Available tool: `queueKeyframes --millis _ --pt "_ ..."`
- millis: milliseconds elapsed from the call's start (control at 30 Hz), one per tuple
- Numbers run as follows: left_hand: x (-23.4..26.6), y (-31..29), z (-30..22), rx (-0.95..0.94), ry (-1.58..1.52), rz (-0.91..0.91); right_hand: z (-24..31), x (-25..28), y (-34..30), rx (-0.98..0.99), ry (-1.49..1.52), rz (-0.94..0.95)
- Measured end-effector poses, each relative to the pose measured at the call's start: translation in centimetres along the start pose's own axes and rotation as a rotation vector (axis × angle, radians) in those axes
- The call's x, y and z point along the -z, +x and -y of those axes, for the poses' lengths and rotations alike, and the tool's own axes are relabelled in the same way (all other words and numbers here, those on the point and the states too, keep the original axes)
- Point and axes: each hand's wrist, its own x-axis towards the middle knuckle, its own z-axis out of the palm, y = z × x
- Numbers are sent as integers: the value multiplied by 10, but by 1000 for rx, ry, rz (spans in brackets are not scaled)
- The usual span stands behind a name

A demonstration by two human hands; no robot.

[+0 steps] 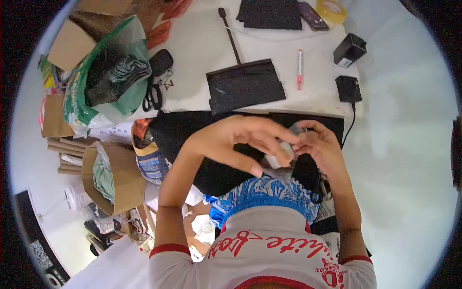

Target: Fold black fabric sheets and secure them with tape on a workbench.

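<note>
My left hand (226, 139) hovers over my lap with its fingers spread and its thumb apart. Beside it, my right hand (320, 144) pinches the upper edge of a small see-through packet (274, 163) with something whitish in it. The left fingertips overlap the packet in the view, and whether they touch it I cannot tell. Below both hands a black cloth (180, 135) lies over my lap and along the table's near edge. Just beyond the hands, a flat black bag or folded sheet (248, 86) rests on the white table (192, 91).
A red-and-white marker (300, 70), a black box (350, 50) and a black corded device (348, 89) lie at the right. Black scissors (153, 98) are by a green-and-white plastic bag (106, 77) at the left. Below stands an open cardboard box (127, 185). Tape (332, 10) sits far right.
</note>
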Motion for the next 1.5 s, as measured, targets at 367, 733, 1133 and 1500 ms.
queueKeyframes --millis 367,733,1133,1500 --pt "42 -88 2 237 419 -614 20 -31 69 373 -308 -330" --pt "109 -107 12 218 333 -961 8 -68 143 484 -452 -448" --pt "143 -110 27 39 -66 -985 4 -74 168 569 -471 -524" --pt "145 -103 46 -80 61 -1273 0 -87 169 556 -535 -530"
